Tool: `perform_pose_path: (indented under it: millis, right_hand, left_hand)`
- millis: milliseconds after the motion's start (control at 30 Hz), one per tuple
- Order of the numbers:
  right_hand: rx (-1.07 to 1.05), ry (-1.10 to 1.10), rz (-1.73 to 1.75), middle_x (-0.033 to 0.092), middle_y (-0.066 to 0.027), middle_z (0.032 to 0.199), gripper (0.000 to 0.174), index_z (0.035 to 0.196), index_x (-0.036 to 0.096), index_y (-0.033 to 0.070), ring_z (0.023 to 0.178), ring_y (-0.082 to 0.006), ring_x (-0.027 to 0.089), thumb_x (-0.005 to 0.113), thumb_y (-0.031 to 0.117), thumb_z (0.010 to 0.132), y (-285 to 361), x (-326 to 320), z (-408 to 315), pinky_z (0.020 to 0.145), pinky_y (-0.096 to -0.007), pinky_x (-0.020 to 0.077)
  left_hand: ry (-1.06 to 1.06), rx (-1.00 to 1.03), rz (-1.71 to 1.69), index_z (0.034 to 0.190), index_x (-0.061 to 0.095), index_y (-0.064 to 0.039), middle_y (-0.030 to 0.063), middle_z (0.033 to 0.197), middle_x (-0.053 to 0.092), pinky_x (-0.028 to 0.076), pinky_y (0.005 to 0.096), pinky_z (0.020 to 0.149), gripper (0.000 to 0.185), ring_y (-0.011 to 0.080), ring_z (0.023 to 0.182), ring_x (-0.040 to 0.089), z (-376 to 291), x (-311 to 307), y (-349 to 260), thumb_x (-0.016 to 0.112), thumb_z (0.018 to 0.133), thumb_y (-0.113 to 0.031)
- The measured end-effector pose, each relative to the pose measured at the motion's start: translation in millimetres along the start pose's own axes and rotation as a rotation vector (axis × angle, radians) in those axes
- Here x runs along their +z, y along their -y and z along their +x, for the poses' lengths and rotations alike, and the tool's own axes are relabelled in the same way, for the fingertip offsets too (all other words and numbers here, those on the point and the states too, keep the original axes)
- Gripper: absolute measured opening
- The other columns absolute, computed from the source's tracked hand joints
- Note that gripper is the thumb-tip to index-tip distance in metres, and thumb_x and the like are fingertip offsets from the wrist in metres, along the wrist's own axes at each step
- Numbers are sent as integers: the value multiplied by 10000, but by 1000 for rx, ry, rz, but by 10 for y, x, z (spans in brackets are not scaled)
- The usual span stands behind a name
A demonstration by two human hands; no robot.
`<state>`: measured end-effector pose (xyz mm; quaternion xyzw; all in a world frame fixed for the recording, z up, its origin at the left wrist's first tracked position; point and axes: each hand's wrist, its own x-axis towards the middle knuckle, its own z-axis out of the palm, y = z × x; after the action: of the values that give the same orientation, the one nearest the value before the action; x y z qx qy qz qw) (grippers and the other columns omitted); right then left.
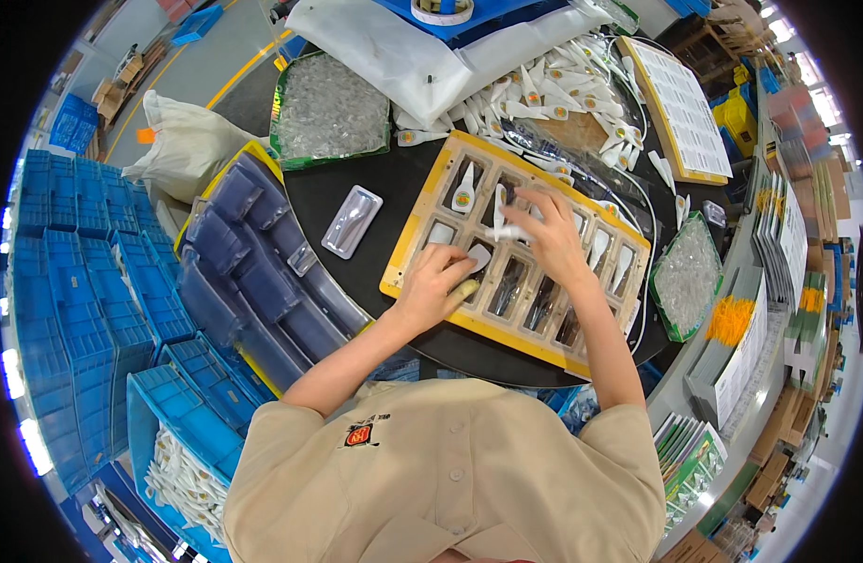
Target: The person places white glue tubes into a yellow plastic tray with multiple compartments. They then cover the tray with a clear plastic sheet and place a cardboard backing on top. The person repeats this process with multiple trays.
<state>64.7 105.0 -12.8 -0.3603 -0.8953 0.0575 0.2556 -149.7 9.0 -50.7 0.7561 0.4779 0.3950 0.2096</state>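
Before me lies a yellow-edged fixture tray (412,229) with rows of clear-lined compartments. A white spatula-shaped plastic piece (464,191) with a round coloured sticker rests in its far left compartment. My right hand (554,236) is over the far row, its fingers at a blurred white plastic piece (510,233) that it seems to hold. Another upright white piece (500,207) is beside those fingertips. My left hand (435,285) is over the near left compartments, with a yellowish cover on its thumb. Its fingertips are by a white piece (480,257); whether they grip it is unclear.
White stickered pieces (544,91) are heaped behind the tray. A box of clear plastic parts (333,105) and a clear blister pack (353,222) lie to the left, near a dark sectioned bin (263,260). A white cable (649,274) runs along the tray's right side.
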Motion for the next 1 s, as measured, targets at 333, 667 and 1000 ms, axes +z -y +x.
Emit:
perform_pose_path:
  millis: [333, 667, 1000]
  right_hand:
    - [-64, -3, -93, 574, -79, 1159, 337, 991, 662, 99, 1032, -305, 544, 602, -29, 684, 145, -95, -250, 873, -399, 456]
    - [586, -152, 224, 557, -212, 1017, 346, 1104, 571, 42, 886, -414, 584, 661, 95, 775, -69, 581, 325, 799, -440, 489]
    - [611, 491, 47, 660, -144, 907, 190, 905, 686, 78, 883, -335, 630, 691, 159, 734, -1534, 173, 542, 757, -430, 506]
  left_hand:
    - [261, 265, 352, 1106, 644, -128, 131, 1238, 487, 399, 404, 936, 509, 328, 1127, 457, 1068, -314, 601, 524, 664, 94]
    - [507, 451, 342, 1032, 504, -61, 124, 1083, 566, 459, 386, 838, 248, 312, 1010, 543, 1390, -520, 524, 554, 790, -51]
    - [385, 27, 441, 1027, 511, -66, 130, 861, 602, 481, 411, 657, 254, 331, 804, 606, 1635, -159, 736, 614, 840, -204]
